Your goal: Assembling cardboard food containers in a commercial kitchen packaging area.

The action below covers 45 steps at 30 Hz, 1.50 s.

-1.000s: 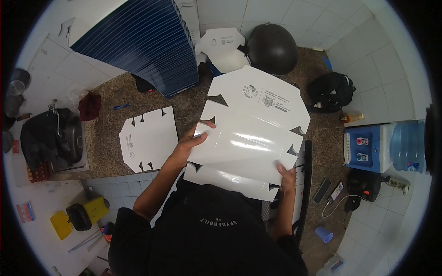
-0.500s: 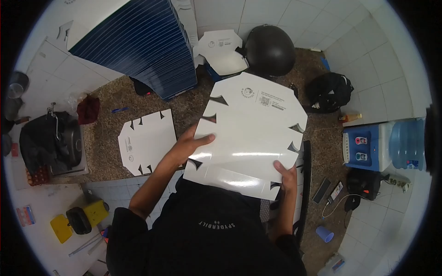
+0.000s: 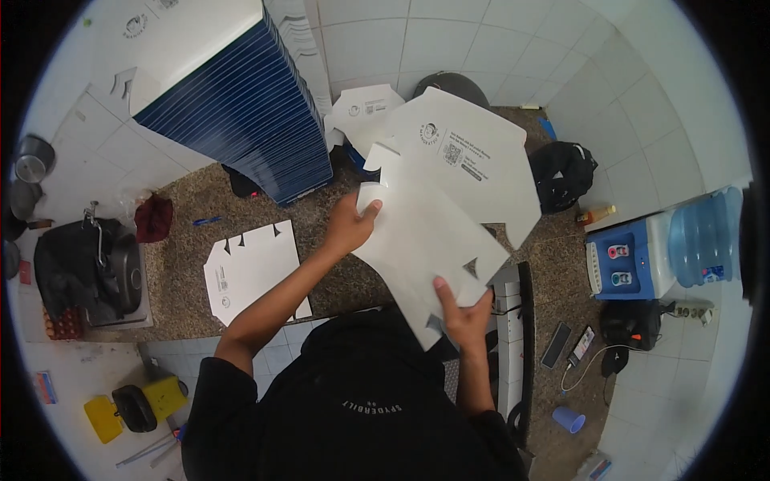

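A large white cardboard box blank (image 3: pixel 425 232) with notched edges and a printed logo at its far end is held up in front of me, tilted and bent along its left side. My left hand (image 3: pixel 353 224) grips its left edge, thumb on top, close to a raised flap. At the near right edge, my right hand (image 3: pixel 467 319) pinches the card with the thumb on the upper face and the fingers underneath. A second white box blank (image 3: pixel 250 268) lies flat on the counter left of me, partly behind my left forearm.
A tall stack of blue-edged box blanks (image 3: pixel 241 104) stands at the far left of the stone counter (image 3: pixel 180 276). Behind the held blank are another white blank (image 3: pixel 361 112) and a dark helmet (image 3: pixel 453 84). A black bag (image 3: pixel 565 172), water dispenser (image 3: pixel 630 256) and purple cup (image 3: pixel 568 418) are rightward.
The held blank has turned and tilted, its left side now bending up. My right hand has moved left along the near edge; my left hand has shifted slightly farther away. The view has shifted a little.
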### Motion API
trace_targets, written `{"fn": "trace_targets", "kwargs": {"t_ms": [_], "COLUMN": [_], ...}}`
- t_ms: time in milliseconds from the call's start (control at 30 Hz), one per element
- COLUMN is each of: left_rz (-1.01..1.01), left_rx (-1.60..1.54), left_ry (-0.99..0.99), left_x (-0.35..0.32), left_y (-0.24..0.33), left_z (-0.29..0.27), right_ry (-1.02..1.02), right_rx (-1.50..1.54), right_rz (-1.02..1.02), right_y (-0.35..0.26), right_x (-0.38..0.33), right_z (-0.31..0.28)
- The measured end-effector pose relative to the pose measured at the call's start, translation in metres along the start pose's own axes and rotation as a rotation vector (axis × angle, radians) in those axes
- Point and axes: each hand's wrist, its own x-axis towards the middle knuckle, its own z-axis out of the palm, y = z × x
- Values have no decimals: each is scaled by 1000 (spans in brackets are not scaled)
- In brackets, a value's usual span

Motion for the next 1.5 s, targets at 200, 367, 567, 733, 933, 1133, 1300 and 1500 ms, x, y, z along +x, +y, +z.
{"fn": "trace_targets", "kwargs": {"t_ms": [200,367,567,733,933,1133,1300,1500], "left_rz": [-61,-311,-414,-568,-281,371,236,342], "left_rx": [-356,-972,-1125,-817,-507,-143,-186,-62], "left_ry": [-97,-469,-382,-628,-339,-556,-522,-356], "left_x": [-4,-22,-12,-8,-38,-96,-108,-105], "left_y": [-11,-33,-36,-25,2,78,91,96], "left_z": [36,48,13,-33,10,60,64,76], "right_ry": [-316,-319,-132,-146,109,338,-254,-87], "right_rx": [91,134,67,198,85,-119,1493,1259], "right_rz": [-68,-39,149,148,211,-10,-6,95], "right_y": [1,6,6,46,104,168,180,154], "right_x": [-12,-6,14,27,45,50,52,39], "right_z": [33,43,-13,-40,-22,3,-6,1]}}
